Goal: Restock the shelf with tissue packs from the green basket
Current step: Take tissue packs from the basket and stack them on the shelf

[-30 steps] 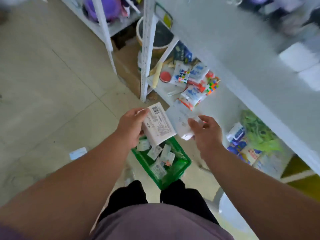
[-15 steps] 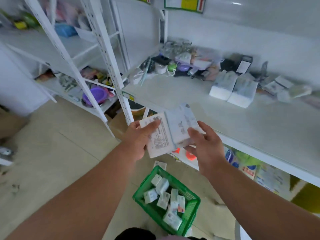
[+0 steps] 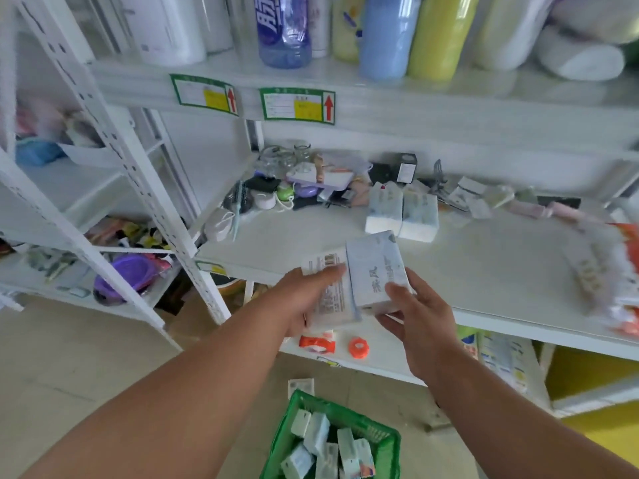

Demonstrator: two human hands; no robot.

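Overhanging shelf edge (image 3: 484, 314): both tissue packs (image 3: 373, 271)

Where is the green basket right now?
The green basket sits on the floor at the bottom centre of the head view, below both hands, with tissue packs inside.

Bright, even, soft light – faint shadows only; wide-angle bending at the frame edges, motion blur smearing the shelf's (image 3: 484, 271) right end.
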